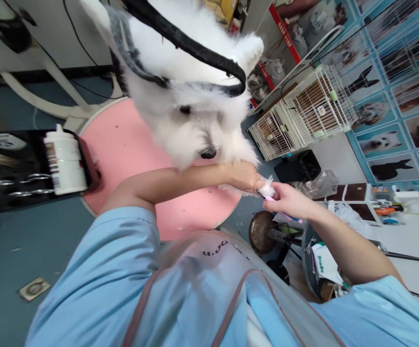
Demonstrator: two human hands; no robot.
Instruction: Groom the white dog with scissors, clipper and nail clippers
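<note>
A white fluffy dog (202,130) is on a round pink grooming table (119,144), its head in front of me. My left hand (243,174) is closed around the dog's front leg, and the white furry paw (267,185) sticks out past my fingers. Close beside the paw, my right hand (291,200) grips a small pink-handled tool (285,215). Its metal tip is at the paw; I cannot make out the exact kind. A black padded loop (195,46) hangs in front of the dog's head.
A black trolley (32,200) with a white bottle (65,161) stands at the left. To the right are a white wire cage (305,113), a round stool (262,232) and a cluttered round stand (308,262). A floor drain (34,289) lies lower left.
</note>
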